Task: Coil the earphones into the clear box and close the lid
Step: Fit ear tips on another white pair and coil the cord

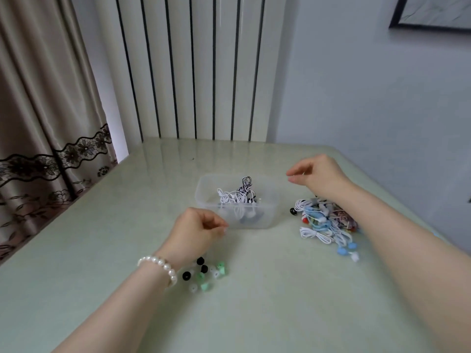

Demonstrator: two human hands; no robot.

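Clear plastic box (237, 200) sits mid-surface, open, no lid in view. Inside: two earphone sets, one white (235, 200) and one black-and-white striped (246, 186), loosely bundled, so packing looks partly done. Left hand (196, 231) hovers just beside the box's near-left corner, fingers curled with thumb meeting fingertips; may be pinching something tiny and pale, but I cannot tell for sure. Right hand (318, 174) hangs above the surface right of the box, fingers loosely curled, holding nothing, probably on its way to the pile. Pile of earphones (323, 222) lies under the right forearm, near the box for easy reach: white, blue and some red tangled together, too knotted to count. Loose ear tips (204, 275) are scattered by the left wrist: about three black, three green, three whitish. One pearl bracelet (160, 266) on the left wrist. Pale green surface (102, 238).
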